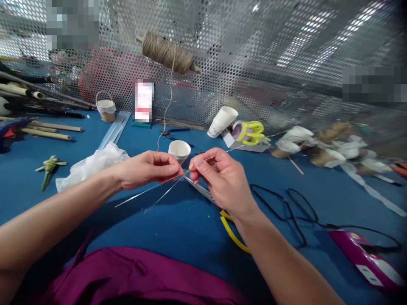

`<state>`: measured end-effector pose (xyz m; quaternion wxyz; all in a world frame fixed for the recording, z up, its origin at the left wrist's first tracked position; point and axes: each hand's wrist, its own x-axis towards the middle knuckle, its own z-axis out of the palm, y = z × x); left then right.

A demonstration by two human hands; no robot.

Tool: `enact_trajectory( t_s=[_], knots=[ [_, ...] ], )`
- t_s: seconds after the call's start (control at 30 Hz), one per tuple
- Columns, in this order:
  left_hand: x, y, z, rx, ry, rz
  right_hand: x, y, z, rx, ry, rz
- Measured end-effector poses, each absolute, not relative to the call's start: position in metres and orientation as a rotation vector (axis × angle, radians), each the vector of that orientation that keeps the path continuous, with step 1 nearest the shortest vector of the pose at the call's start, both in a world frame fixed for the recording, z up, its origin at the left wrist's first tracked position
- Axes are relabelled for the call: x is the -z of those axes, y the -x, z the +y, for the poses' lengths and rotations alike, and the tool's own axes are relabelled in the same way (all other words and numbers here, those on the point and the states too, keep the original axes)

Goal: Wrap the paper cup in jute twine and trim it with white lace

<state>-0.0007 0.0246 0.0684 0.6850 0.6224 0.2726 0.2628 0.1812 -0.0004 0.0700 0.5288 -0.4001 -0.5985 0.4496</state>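
Note:
Thin shiny wire strands (136, 196) run between my two hands above the blue table, with loose ends pointing down to the left and another stretch passing out to the upper right. My left hand (151, 170) pinches the strands between thumb and fingers. Close beside it, fingertips nearly touching, my right hand (219, 176) is closed on the same wire. Just behind the fingertips stands a white paper cup (179, 150). Under my right hand lie scissors with yellow handles (234, 235), partly hidden by the hand and wrist.
White mesh fabric (95, 165) and a green plant-like piece (49, 169) lie left. Twine (167, 53) hangs on the perforated panel. Stacked cups (222, 120) and a white box (246, 145) stand behind; a black cable (286, 203) and purple power strip (365, 258) lie right.

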Motion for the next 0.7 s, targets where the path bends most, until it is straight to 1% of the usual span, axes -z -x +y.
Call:
enact_trajectory(
  t_s=[0.1, 0.2, 0.27, 0.37, 0.43, 0.47, 0.53, 0.6, 0.7],
  knots=[
    [-0.057, -0.001, 0.029, -0.467, -1.174, 0.454, -0.068, -0.182, 0.001, -1.129, 0.900, -1.406],
    [-0.054, -0.005, 0.026, -0.484, -1.279, 0.479, -0.068, -0.182, 0.002, -1.127, 0.900, -1.403],
    [-0.058, -0.007, 0.020, -0.584, -1.594, 0.663, -0.067, -0.181, 0.002, -1.090, 0.936, -1.412],
    [-0.066, -0.011, 0.009, -0.757, -2.298, 1.117, -0.064, -0.179, 0.003, -1.022, 1.019, -1.443],
    [-0.071, -0.012, 0.004, -0.771, -2.596, 1.335, -0.063, -0.178, 0.002, -0.992, 1.056, -1.465],
    [-0.073, -0.011, 0.003, -0.738, -2.628, 1.358, -0.063, -0.178, 0.002, -0.987, 1.062, -1.471],
    [-0.077, -0.008, 0.007, -0.641, -2.448, 1.221, -0.064, -0.178, 0.002, -0.997, 1.050, -1.454],
    [-0.076, -0.002, 0.016, -0.548, -2.047, 0.909, -0.066, -0.179, 0.003, -1.041, 1.007, -1.399],
    [-0.067, 0.005, 0.031, -0.555, -1.523, 0.582, -0.068, -0.179, 0.004, -1.129, 0.929, -1.306]
  ],
)
